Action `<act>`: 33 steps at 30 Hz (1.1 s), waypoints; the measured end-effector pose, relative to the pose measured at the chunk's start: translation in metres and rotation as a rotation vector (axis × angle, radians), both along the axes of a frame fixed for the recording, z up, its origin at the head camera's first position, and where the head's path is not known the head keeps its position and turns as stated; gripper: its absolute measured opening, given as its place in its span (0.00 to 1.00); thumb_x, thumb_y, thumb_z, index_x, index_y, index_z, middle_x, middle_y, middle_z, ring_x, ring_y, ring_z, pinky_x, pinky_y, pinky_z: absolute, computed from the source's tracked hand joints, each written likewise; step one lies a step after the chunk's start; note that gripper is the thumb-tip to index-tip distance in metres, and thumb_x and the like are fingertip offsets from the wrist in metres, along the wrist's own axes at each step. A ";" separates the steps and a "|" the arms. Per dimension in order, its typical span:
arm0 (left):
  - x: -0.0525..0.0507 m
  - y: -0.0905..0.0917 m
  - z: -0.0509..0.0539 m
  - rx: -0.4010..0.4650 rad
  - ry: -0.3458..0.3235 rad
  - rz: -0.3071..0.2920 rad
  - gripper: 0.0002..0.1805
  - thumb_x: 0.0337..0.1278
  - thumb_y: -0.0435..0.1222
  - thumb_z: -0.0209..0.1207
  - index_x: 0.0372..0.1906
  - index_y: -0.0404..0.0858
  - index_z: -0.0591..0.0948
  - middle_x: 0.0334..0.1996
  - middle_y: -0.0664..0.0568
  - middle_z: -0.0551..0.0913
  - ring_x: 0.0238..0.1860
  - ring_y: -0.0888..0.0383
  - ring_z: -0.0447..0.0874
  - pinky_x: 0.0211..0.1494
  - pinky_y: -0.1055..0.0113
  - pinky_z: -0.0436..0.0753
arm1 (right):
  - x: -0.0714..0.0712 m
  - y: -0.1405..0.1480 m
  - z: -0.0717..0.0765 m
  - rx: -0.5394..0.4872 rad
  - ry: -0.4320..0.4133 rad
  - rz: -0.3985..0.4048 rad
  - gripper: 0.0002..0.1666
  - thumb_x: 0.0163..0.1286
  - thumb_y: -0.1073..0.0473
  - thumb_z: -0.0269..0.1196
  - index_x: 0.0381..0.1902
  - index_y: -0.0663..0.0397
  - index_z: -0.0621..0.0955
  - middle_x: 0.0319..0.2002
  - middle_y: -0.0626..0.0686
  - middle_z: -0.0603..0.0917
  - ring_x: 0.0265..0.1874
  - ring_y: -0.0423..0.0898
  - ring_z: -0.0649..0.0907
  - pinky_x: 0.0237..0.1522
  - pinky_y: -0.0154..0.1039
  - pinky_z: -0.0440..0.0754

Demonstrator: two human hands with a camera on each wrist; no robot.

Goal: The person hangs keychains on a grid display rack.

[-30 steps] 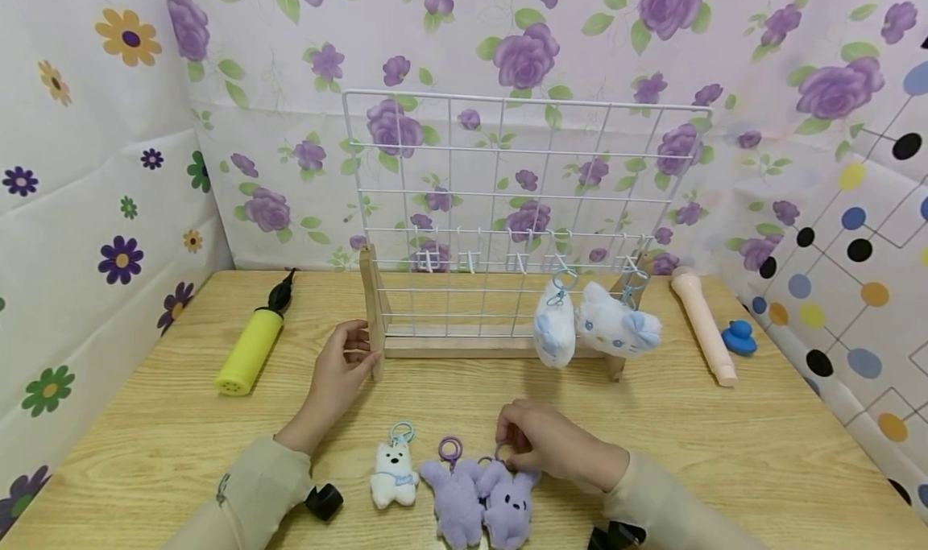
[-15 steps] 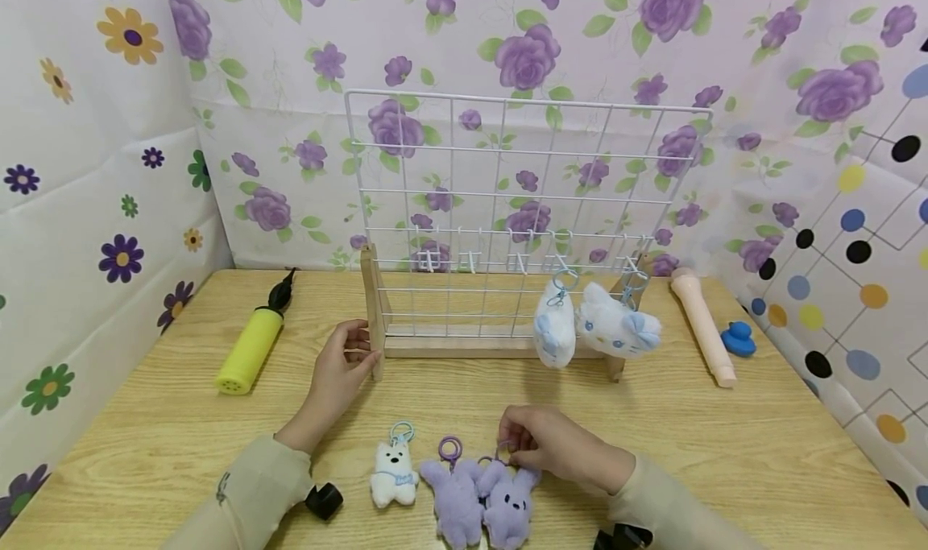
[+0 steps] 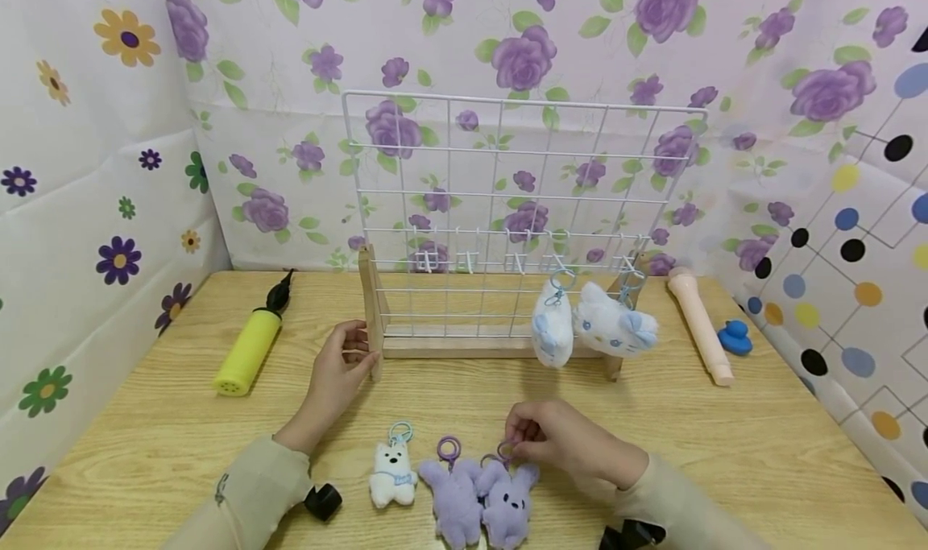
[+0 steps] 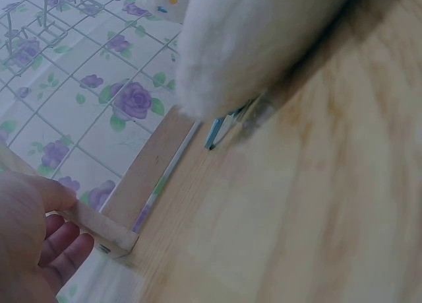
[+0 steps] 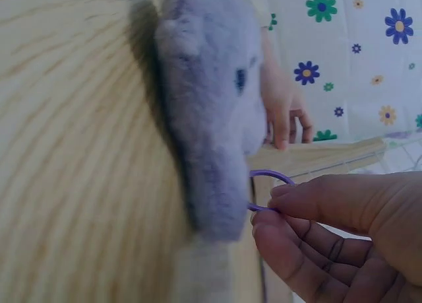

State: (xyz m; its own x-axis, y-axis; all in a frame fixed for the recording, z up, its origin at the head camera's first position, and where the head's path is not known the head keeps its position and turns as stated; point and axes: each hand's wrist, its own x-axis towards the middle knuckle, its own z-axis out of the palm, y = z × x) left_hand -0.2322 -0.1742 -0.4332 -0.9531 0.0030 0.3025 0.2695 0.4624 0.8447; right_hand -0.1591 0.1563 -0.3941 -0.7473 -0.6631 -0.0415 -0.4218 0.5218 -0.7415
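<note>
My left hand holds the left wooden upright of a white wire grid rack, thumb in front and fingers behind. In the right wrist view, my right hand pinches the purple ring of a plush keychain between thumb and finger. That purple plush bunny lies face up on the table. Touching its left side is another purple plush, whose face I cannot see. Further left lies a white plush bear with a light blue ring.
Two white-and-blue plush keychains, one narrow and one wide, hang from hooks at the rack's right. Several white hooks sit along the grid. A yellow hand pump lies left; a pale pink tube and blue rubber duck lie right.
My right hand has shifted slightly to the right, with the purple ring at its fingertips. The left hand and the plush toys stay where they were.
</note>
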 end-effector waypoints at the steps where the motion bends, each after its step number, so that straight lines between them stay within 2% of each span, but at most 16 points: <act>1: 0.000 0.000 0.000 -0.001 0.001 0.000 0.26 0.58 0.25 0.61 0.61 0.30 0.68 0.49 0.38 0.77 0.47 0.47 0.78 0.47 0.71 0.81 | 0.000 0.000 0.002 -0.005 0.006 0.002 0.04 0.66 0.59 0.64 0.35 0.53 0.80 0.29 0.47 0.83 0.28 0.32 0.78 0.31 0.29 0.80; 5: -0.001 0.000 0.000 0.000 0.006 -0.004 0.25 0.58 0.25 0.60 0.61 0.30 0.68 0.48 0.38 0.77 0.47 0.47 0.78 0.48 0.69 0.81 | 0.002 0.003 0.011 0.003 0.053 0.006 0.03 0.67 0.59 0.63 0.35 0.53 0.81 0.29 0.46 0.84 0.27 0.30 0.78 0.31 0.29 0.80; 9: -0.001 0.000 -0.001 0.003 0.011 -0.002 0.25 0.58 0.25 0.60 0.61 0.30 0.68 0.48 0.38 0.77 0.47 0.47 0.78 0.46 0.73 0.80 | 0.004 0.005 0.022 0.018 0.108 0.015 0.03 0.67 0.60 0.63 0.35 0.53 0.81 0.30 0.44 0.83 0.28 0.29 0.78 0.31 0.28 0.80; 14: 0.000 -0.001 -0.002 -0.006 0.024 0.000 0.25 0.58 0.26 0.61 0.60 0.31 0.68 0.48 0.39 0.77 0.46 0.49 0.78 0.44 0.78 0.78 | 0.007 0.008 0.037 0.006 0.097 0.021 0.02 0.67 0.60 0.63 0.36 0.53 0.82 0.31 0.44 0.84 0.29 0.30 0.78 0.32 0.29 0.81; 20: -0.002 -0.001 -0.002 -0.003 0.024 -0.006 0.26 0.58 0.26 0.61 0.60 0.31 0.68 0.48 0.39 0.77 0.46 0.49 0.78 0.43 0.79 0.78 | 0.009 0.013 0.053 0.000 0.103 0.034 0.03 0.67 0.60 0.62 0.38 0.53 0.82 0.32 0.45 0.84 0.30 0.30 0.79 0.32 0.30 0.81; 26: -0.001 -0.002 -0.002 0.000 0.012 -0.002 0.26 0.58 0.26 0.61 0.61 0.31 0.68 0.48 0.39 0.77 0.47 0.50 0.78 0.44 0.79 0.78 | 0.006 0.017 0.068 0.003 0.197 0.026 0.03 0.66 0.61 0.64 0.37 0.53 0.82 0.32 0.45 0.85 0.30 0.30 0.80 0.32 0.30 0.82; 33: 0.000 0.000 -0.001 -0.016 0.020 -0.001 0.26 0.58 0.26 0.61 0.61 0.30 0.68 0.48 0.39 0.77 0.46 0.49 0.78 0.44 0.79 0.79 | -0.002 0.023 0.088 0.049 0.226 0.000 0.04 0.67 0.62 0.63 0.39 0.53 0.82 0.32 0.46 0.85 0.30 0.32 0.81 0.31 0.30 0.82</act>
State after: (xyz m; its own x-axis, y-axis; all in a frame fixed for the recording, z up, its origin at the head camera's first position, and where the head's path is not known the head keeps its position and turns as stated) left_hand -0.2327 -0.1746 -0.4343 -0.9468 0.0086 0.3216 0.2868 0.4757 0.8316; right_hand -0.1607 0.1790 -0.3061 -0.7414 -0.6643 0.0946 -0.5742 0.5551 -0.6018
